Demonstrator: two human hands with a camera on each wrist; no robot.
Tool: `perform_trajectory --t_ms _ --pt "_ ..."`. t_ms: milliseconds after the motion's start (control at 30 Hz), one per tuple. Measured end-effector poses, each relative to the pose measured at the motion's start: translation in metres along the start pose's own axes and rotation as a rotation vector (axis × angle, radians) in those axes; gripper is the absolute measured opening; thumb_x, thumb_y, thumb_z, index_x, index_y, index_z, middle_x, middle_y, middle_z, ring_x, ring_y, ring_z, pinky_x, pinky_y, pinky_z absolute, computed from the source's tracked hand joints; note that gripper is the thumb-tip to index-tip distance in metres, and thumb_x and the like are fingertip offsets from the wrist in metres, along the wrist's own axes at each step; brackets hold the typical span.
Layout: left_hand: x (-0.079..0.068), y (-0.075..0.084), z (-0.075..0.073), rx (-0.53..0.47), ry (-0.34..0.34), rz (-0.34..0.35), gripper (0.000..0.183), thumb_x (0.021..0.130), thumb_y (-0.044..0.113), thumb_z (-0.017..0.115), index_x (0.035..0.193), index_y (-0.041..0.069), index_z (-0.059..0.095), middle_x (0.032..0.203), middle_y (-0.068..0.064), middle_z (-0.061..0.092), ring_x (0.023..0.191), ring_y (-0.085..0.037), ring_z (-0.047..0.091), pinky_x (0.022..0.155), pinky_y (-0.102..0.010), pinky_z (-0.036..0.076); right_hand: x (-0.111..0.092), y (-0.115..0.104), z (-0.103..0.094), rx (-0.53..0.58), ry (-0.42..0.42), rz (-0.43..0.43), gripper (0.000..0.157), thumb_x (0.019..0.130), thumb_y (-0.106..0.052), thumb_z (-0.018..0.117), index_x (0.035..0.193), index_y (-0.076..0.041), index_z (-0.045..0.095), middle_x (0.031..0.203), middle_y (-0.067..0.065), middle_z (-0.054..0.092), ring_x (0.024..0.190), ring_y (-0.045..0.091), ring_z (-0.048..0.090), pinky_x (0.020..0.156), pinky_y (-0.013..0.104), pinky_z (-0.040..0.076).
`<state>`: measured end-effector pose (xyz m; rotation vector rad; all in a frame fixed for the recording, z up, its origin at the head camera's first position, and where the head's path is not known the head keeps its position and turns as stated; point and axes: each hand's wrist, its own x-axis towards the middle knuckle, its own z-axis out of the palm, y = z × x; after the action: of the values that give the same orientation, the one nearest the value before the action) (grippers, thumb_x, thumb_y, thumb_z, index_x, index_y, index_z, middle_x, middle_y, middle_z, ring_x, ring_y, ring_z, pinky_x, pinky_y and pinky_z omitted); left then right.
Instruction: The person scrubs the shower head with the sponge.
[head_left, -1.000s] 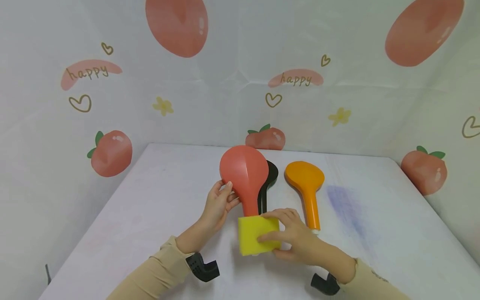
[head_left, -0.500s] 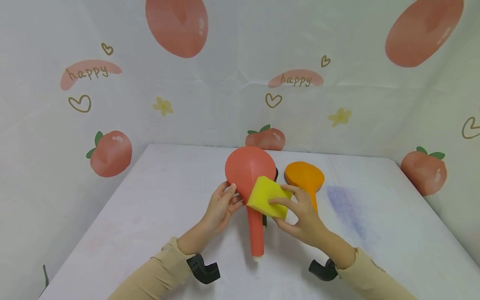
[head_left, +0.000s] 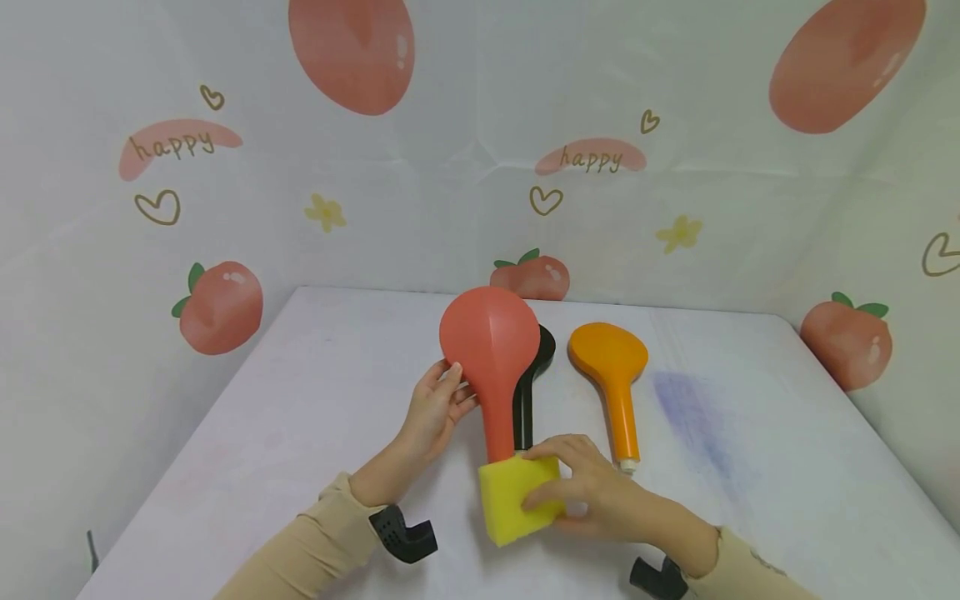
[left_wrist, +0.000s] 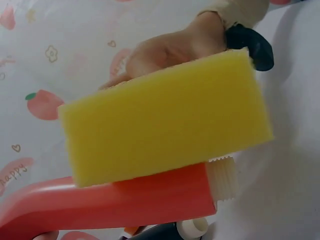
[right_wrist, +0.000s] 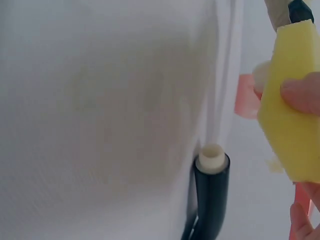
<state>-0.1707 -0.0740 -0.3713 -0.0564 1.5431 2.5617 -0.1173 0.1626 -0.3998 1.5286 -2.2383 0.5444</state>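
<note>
A coral-red shower head [head_left: 489,333] is held face-up in my left hand [head_left: 429,417], thumb on the edge of its round head and fingers beneath. My right hand [head_left: 600,492] pinches a yellow sponge [head_left: 517,504], which lies over the lower end of the handle and hides it in the head view. From the left wrist, the sponge [left_wrist: 165,120] rests along the red handle [left_wrist: 165,205], and a pale threaded connector [left_wrist: 223,179] sticks out past it. In the right wrist view, a fingertip [right_wrist: 302,95] presses on the sponge's face.
Partly behind the red one lies a black shower head [head_left: 525,400]. To its right is an orange shower head [head_left: 611,358] with a pale end. The white table [head_left: 337,358] bears a bluish smudge [head_left: 693,425] at right. A fruit-printed curtain [head_left: 450,200] hangs behind.
My right hand slid the sponge up to the red shower head's neck, then back down to the handle's lower end. My left hand shifted slightly left with the shower head.
</note>
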Motion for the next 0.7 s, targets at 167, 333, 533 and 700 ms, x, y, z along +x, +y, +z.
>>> perform_trajectory --t_ms 167,333,533,700 --pt "0.000 0.000 0.001 0.035 -0.016 -0.015 0.035 0.101 0.013 0.038 0.133 -0.001 0.035 0.095 0.000 0.058 0.082 -0.010 0.063 0.076 -0.023 0.056 0.004 0.007 -0.005 -0.058 0.053 0.066 0.050 0.060 -0.016 0.083 0.103 -0.032 0.062 0.126 0.008 0.050 0.114 0.021 0.045 0.089 0.039 0.043" --pt "-0.002 -0.002 0.001 0.056 -0.042 -0.028 0.035 0.101 0.013 0.038 0.133 -0.001 0.035 0.097 -0.001 0.057 0.084 -0.011 0.064 0.079 -0.025 0.057 0.011 0.016 -0.009 -0.086 0.196 0.192 0.026 0.081 -0.025 0.071 0.106 -0.026 0.062 0.126 0.014 0.050 0.113 0.027 0.046 0.085 0.046 0.048" --pt "-0.002 -0.003 0.002 0.052 -0.069 -0.040 0.035 0.101 0.012 0.037 0.133 -0.001 0.034 0.098 -0.002 0.056 0.085 -0.012 0.064 0.081 -0.027 0.056 0.015 0.017 -0.008 0.010 0.285 0.358 0.038 0.075 -0.016 0.076 0.109 -0.023 0.062 0.128 0.016 0.049 0.118 0.030 0.044 0.086 0.056 0.045" --pt "-0.001 0.002 0.002 0.028 -0.038 -0.034 0.037 0.101 0.014 0.037 0.135 0.000 0.034 0.098 -0.002 0.055 0.086 -0.013 0.063 0.079 -0.025 0.056 0.012 0.010 -0.004 0.051 0.204 0.350 0.033 0.079 -0.026 0.074 0.110 -0.026 0.060 0.128 0.012 0.048 0.116 0.025 0.045 0.089 0.049 0.047"
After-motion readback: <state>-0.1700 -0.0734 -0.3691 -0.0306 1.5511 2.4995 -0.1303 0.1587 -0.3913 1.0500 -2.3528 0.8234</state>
